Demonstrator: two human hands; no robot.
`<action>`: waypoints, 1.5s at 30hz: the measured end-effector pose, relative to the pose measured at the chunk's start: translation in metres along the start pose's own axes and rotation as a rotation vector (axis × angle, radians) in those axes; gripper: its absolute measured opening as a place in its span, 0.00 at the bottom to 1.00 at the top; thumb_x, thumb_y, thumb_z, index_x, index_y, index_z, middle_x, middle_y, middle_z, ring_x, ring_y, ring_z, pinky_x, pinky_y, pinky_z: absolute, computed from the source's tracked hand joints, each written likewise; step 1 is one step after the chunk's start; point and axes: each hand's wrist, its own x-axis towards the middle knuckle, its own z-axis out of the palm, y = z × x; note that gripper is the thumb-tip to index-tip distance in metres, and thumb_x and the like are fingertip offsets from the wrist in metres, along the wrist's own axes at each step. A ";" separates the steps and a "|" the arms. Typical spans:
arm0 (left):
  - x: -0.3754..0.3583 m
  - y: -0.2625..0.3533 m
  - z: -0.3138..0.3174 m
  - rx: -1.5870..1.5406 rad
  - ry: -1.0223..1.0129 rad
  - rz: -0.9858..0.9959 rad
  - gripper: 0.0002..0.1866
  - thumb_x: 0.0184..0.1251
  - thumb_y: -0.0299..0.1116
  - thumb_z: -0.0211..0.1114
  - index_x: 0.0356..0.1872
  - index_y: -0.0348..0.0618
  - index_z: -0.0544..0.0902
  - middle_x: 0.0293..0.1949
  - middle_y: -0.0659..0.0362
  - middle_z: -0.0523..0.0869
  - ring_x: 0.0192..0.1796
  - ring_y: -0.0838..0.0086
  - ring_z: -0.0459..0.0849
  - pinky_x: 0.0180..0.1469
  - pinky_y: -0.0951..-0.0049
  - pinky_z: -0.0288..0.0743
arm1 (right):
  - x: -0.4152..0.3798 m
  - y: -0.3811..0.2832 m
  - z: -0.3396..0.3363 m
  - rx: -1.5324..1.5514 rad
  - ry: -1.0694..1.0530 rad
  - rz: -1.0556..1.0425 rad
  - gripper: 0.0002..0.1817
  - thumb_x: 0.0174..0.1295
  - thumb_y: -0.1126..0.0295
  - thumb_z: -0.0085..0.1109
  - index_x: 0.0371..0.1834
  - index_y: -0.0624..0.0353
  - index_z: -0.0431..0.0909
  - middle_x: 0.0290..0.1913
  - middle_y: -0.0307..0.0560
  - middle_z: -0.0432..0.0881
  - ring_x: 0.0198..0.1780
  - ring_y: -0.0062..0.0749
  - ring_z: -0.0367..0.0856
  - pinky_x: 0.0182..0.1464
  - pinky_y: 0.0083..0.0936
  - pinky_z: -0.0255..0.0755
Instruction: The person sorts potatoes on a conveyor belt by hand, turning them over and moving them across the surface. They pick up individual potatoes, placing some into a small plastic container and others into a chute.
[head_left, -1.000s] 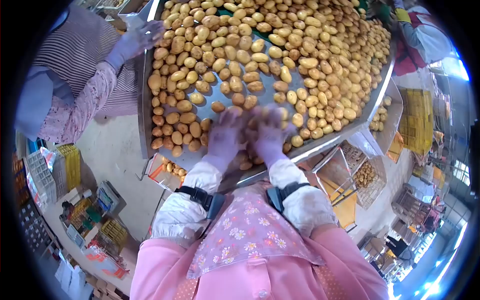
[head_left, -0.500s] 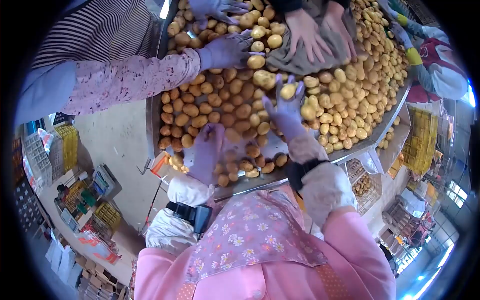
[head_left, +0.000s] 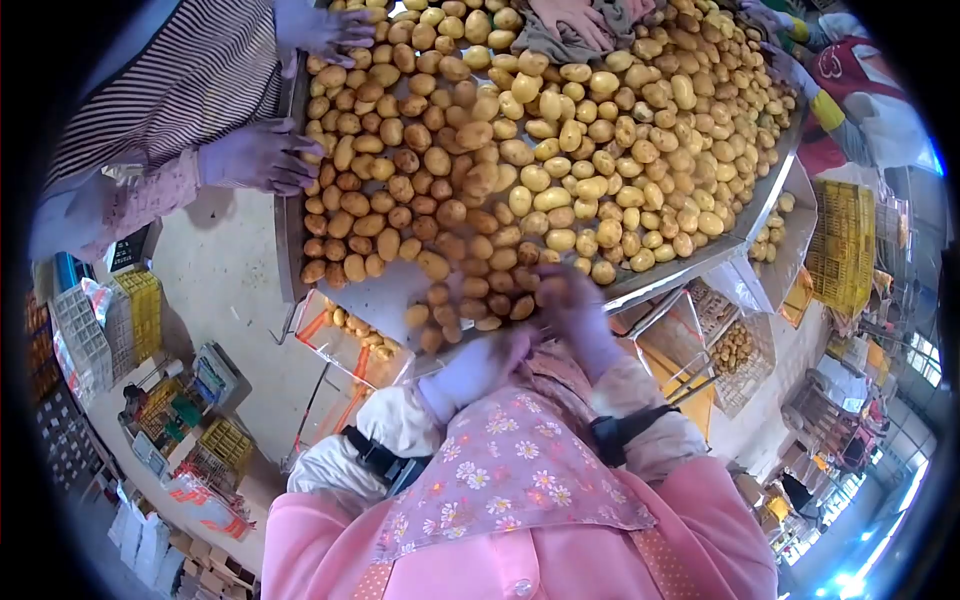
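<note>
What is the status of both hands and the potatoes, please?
Left hand by near side of table. Right hand beside nearest potatoes. Both blurred, grip unclear. Grey cloth over far potatoes.

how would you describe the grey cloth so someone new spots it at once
Find the metal-sided table heaped with potatoes. At the view's top centre, under another person's hand, lies the cloth: grey, crumpled and limp among rounded yellow-brown potatoes.

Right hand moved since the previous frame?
Yes, toward the wearer: the right hand was out over the potatoes, now it's by the table's near rim.
</note>
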 end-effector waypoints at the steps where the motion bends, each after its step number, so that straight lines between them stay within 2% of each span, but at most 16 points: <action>1: -0.006 0.001 -0.006 0.004 0.001 0.005 0.17 0.81 0.38 0.57 0.61 0.41 0.82 0.50 0.54 0.88 0.50 0.60 0.87 0.54 0.57 0.81 | 0.006 0.011 -0.025 0.086 0.039 0.057 0.12 0.72 0.66 0.64 0.56 0.53 0.83 0.35 0.35 0.83 0.37 0.18 0.80 0.37 0.21 0.76; 3: -0.025 0.000 -0.015 0.656 0.049 -0.145 0.19 0.68 0.35 0.63 0.58 0.42 0.83 0.48 0.43 0.86 0.50 0.52 0.87 0.52 0.59 0.80 | 0.010 0.014 -0.071 0.337 0.155 0.003 0.09 0.71 0.68 0.64 0.51 0.56 0.82 0.36 0.33 0.80 0.32 0.15 0.76 0.34 0.16 0.71; 7: -0.037 -0.065 -0.044 0.841 0.361 -0.258 0.19 0.66 0.29 0.64 0.58 0.49 0.86 0.55 0.49 0.85 0.55 0.50 0.83 0.56 0.54 0.79 | 0.024 0.030 -0.097 0.617 0.195 0.136 0.07 0.72 0.71 0.62 0.48 0.59 0.76 0.36 0.34 0.79 0.34 0.15 0.75 0.33 0.13 0.69; 13: 0.001 -0.088 -0.055 0.664 0.278 -0.276 0.14 0.68 0.33 0.63 0.53 0.49 0.85 0.51 0.46 0.84 0.52 0.50 0.84 0.55 0.53 0.79 | 0.008 0.058 -0.045 0.051 0.092 -0.140 0.05 0.70 0.78 0.56 0.47 0.61 0.74 0.45 0.41 0.82 0.41 0.21 0.81 0.40 0.20 0.75; 15: 0.011 -0.072 -0.048 0.538 0.435 -0.398 0.12 0.71 0.36 0.62 0.52 0.48 0.84 0.49 0.45 0.83 0.53 0.49 0.85 0.56 0.54 0.79 | -0.017 0.043 -0.022 0.852 -0.171 0.156 0.05 0.72 0.79 0.54 0.47 0.61 0.75 0.49 0.41 0.82 0.46 0.20 0.79 0.48 0.19 0.74; 17: 0.022 -0.036 -0.013 0.359 0.446 -0.548 0.13 0.77 0.35 0.60 0.57 0.45 0.82 0.58 0.46 0.84 0.59 0.51 0.85 0.60 0.55 0.77 | -0.046 -0.006 -0.011 0.943 -0.102 0.154 0.05 0.73 0.78 0.55 0.49 0.61 0.75 0.47 0.39 0.82 0.45 0.21 0.79 0.48 0.21 0.75; 19: 0.028 -0.030 0.022 0.357 0.212 0.014 0.16 0.79 0.36 0.57 0.61 0.43 0.80 0.58 0.46 0.84 0.59 0.51 0.84 0.62 0.55 0.76 | -0.053 0.001 0.002 1.033 -0.069 0.197 0.09 0.73 0.77 0.56 0.53 0.61 0.75 0.47 0.39 0.82 0.45 0.21 0.79 0.48 0.21 0.76; 23: 0.086 -0.013 -0.001 0.654 0.270 0.242 0.19 0.79 0.38 0.57 0.63 0.43 0.81 0.59 0.45 0.84 0.59 0.47 0.84 0.63 0.54 0.77 | -0.055 0.088 -0.051 1.532 -0.242 -0.020 0.24 0.75 0.70 0.57 0.72 0.60 0.69 0.53 0.43 0.83 0.50 0.26 0.82 0.56 0.21 0.77; 27: 0.122 -0.069 -0.061 1.052 0.272 0.162 0.18 0.64 0.30 0.63 0.55 0.51 0.85 0.54 0.54 0.87 0.52 0.55 0.85 0.56 0.56 0.80 | -0.122 0.149 -0.160 -0.510 0.400 0.175 0.20 0.77 0.58 0.54 0.64 0.55 0.73 0.54 0.51 0.82 0.55 0.42 0.83 0.57 0.36 0.79; 30: 0.139 -0.058 -0.065 1.138 0.145 0.077 0.16 0.64 0.29 0.63 0.52 0.53 0.84 0.51 0.56 0.87 0.52 0.56 0.85 0.53 0.55 0.80 | -0.147 0.156 -0.187 -0.627 0.444 0.496 0.18 0.76 0.58 0.56 0.63 0.53 0.75 0.51 0.53 0.82 0.54 0.44 0.83 0.54 0.41 0.79; 35: 0.146 -0.041 -0.078 1.096 0.025 -0.125 0.15 0.67 0.37 0.66 0.53 0.52 0.82 0.47 0.54 0.87 0.49 0.56 0.88 0.50 0.55 0.81 | -0.110 0.114 -0.120 0.892 0.203 0.342 0.24 0.76 0.59 0.59 0.72 0.52 0.72 0.51 0.39 0.83 0.37 0.27 0.83 0.37 0.22 0.77; 36: 0.142 -0.052 -0.079 1.055 0.138 -0.075 0.14 0.70 0.42 0.66 0.52 0.50 0.83 0.47 0.53 0.87 0.48 0.55 0.88 0.52 0.57 0.81 | -0.098 0.136 -0.087 0.383 0.159 0.013 0.24 0.77 0.55 0.59 0.71 0.52 0.74 0.51 0.41 0.82 0.36 0.26 0.83 0.37 0.22 0.77; 37: 0.137 -0.055 -0.073 1.060 0.133 -0.072 0.14 0.70 0.42 0.66 0.52 0.50 0.83 0.47 0.53 0.87 0.48 0.55 0.88 0.52 0.57 0.81 | -0.100 0.076 -0.072 0.669 0.083 0.255 0.24 0.79 0.57 0.56 0.73 0.52 0.72 0.53 0.42 0.82 0.43 0.25 0.83 0.41 0.22 0.79; 40: 0.111 -0.037 -0.023 0.380 0.144 -0.147 0.14 0.71 0.44 0.65 0.49 0.48 0.85 0.46 0.51 0.89 0.51 0.54 0.88 0.56 0.60 0.81 | -0.077 0.044 -0.024 0.816 0.118 0.077 0.23 0.81 0.62 0.53 0.75 0.55 0.70 0.55 0.43 0.82 0.51 0.26 0.81 0.50 0.27 0.80; 41: 0.098 -0.024 0.001 0.408 -0.037 0.164 0.19 0.74 0.40 0.66 0.60 0.43 0.83 0.54 0.43 0.87 0.58 0.53 0.86 0.64 0.57 0.77 | -0.076 0.028 -0.017 1.106 0.140 0.113 0.22 0.81 0.64 0.52 0.75 0.57 0.70 0.55 0.43 0.82 0.53 0.27 0.80 0.52 0.29 0.80; 45: 0.040 -0.033 0.037 0.632 -0.103 0.247 0.25 0.73 0.40 0.63 0.66 0.38 0.79 0.67 0.43 0.79 0.71 0.48 0.76 0.74 0.50 0.67 | -0.072 0.080 -0.060 1.235 -0.055 0.183 0.24 0.80 0.62 0.54 0.75 0.55 0.68 0.56 0.45 0.86 0.60 0.31 0.81 0.64 0.28 0.74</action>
